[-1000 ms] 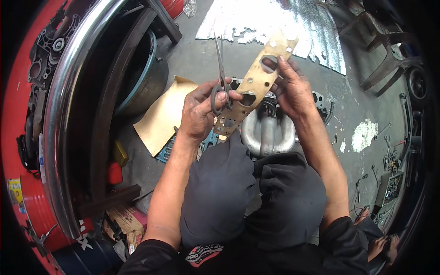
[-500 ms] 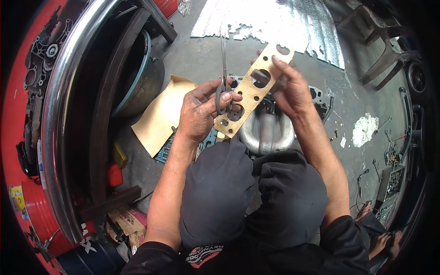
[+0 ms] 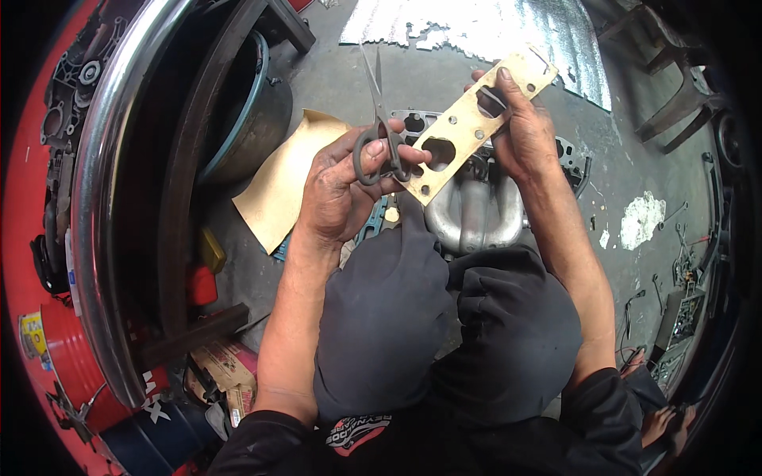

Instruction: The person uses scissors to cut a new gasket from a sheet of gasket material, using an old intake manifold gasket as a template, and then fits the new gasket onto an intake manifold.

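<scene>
My left hand (image 3: 329, 190) is closed around dark-handled scissors (image 3: 379, 101), their blades pointing away from me and slightly apart. Its fingertips also touch the near end of a tan gasket (image 3: 466, 127), a long strip with large ports and small bolt holes. Gripping the far half of that strip is my right hand (image 3: 530, 139), thumb on top and fingers behind. Below the gasket, on the floor between my knees, lies a metal manifold (image 3: 476, 210) with curved pipes, its flange partly covered. A curled sheet of tan gasket paper (image 3: 282, 182) rests left of my left wrist.
A shiny silver sheet (image 3: 476, 28) with ragged edges lies at the far side. Left stand a large round tub (image 3: 254, 119) and a chrome bar (image 3: 119, 206). A chair (image 3: 675, 79) is far right; a toolbox (image 3: 679, 321) and another person's bare limbs (image 3: 659, 424) are lower right.
The gasket has moved up and right and slants more sideways. The scissors have tilted left, and their blades have parted a little. Both hands keep their hold.
</scene>
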{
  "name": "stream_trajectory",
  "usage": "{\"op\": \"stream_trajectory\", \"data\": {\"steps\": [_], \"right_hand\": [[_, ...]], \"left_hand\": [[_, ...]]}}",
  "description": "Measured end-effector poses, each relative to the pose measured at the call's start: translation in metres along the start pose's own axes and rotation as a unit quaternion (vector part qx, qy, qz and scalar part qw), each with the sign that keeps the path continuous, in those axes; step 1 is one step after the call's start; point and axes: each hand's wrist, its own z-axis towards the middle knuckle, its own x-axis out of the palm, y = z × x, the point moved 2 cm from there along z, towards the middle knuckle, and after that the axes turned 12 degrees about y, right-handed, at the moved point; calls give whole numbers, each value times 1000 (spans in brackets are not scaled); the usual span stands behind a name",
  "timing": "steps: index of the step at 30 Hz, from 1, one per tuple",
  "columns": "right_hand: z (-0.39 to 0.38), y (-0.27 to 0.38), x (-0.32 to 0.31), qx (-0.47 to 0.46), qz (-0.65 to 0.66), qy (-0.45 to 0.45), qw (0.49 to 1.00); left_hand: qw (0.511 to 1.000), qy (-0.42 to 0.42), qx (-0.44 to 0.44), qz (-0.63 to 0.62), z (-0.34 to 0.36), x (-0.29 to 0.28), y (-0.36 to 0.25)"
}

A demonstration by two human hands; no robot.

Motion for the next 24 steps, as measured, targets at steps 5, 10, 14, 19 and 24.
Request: {"op": "stream_trajectory", "data": {"steps": [5, 10, 14, 19, 24], "right_hand": [[-4, 2, 7, -10, 25, 29, 999], [-30, -27, -1, 169, -62, 140, 974], [-22, -39, -23, 153, -82, 82, 982], [-8, -45, -24, 66, 10, -34, 997], [12, -23, -2, -6, 8, -70, 997]], "left_hand": [[998, -43, 13, -38, 3, -2, 5], [999, -42, -28, -4, 13, -8, 18], [998, -56, -34, 12, 16, -17, 38], [966, -156, -82, 190, -5, -38, 60], [968, -122, -121, 182, -9, -18, 55]]}}
